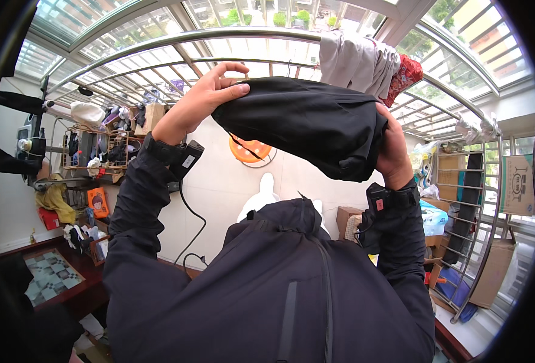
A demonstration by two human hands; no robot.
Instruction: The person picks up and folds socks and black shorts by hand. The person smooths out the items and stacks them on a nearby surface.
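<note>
A folded black cloth garment (299,122) is stretched between my two hands, level with the metal railing. My left hand (213,93) grips its left end, the thumb lying on top of the fabric. At the other end, my right hand (392,143) holds the bunched cloth, its fingers partly hidden behind it. A thin dark cord or strap hangs below the garment's left part. Beyond it, a light grey cloth (358,61) and a red patterned cloth (403,79) drape over the rail.
A curved metal railing (249,32) runs across the front by the windows. Wire baskets (97,147) of clothing stand at left. A metal rack (467,218) and a cardboard box (517,183) are at right. An orange round item (249,149) lies on the floor.
</note>
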